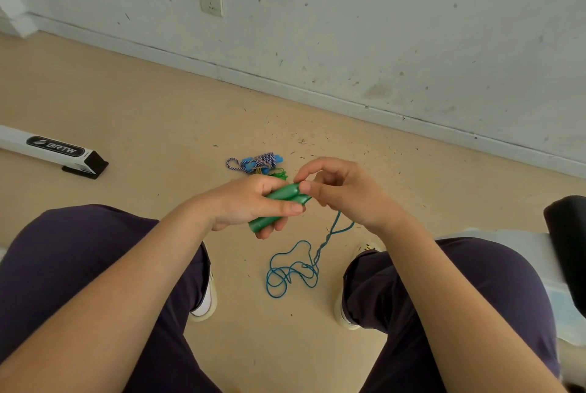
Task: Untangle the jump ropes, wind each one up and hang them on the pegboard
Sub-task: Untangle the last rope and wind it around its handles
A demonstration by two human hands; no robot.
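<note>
My left hand [250, 205] grips the two green handles [279, 199] of a jump rope, held side by side above the floor between my knees. My right hand [339, 189] pinches at the far ends of the handles, where the cord leaves them. The thin blue-green cord [291, 272] hangs down from my right hand and lies in loose loops on the floor. Further away on the floor sits a tangled pile [258, 164] with a blue-and-white braided rope, blue handles and some green cord. No pegboard is in view.
A white box with a black label [54, 150] lies on the floor at the left. The white wall with a socket [210, 1] runs behind. My knees in dark trousers and white shoes [206, 300] frame the cord. A black and white object [567, 253] stands at the right edge.
</note>
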